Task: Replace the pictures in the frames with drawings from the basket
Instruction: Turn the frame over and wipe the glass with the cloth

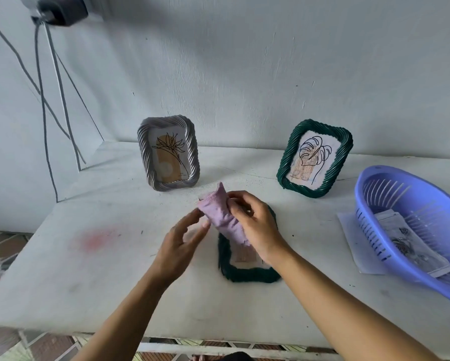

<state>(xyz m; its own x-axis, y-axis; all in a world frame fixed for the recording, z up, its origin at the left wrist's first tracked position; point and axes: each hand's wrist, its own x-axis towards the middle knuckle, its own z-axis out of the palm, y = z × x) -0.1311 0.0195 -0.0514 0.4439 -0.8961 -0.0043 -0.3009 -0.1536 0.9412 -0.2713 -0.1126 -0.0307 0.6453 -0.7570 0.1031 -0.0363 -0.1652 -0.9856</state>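
A dark green woven frame lies flat on the table near its middle, partly hidden by my right hand. My right hand grips a pale purple cloth held just above that frame. My left hand is beside the cloth's lower left, fingers spread and touching it. A grey frame with a flower line drawing stands at the back. A second green frame with a leaf drawing stands to the right. The purple basket at the far right holds paper drawings.
The white table has a faint pink stain on its left part. A loose white sheet lies under the basket's left side. Cables hang down the wall at the far left. The table's front edge is close to me.
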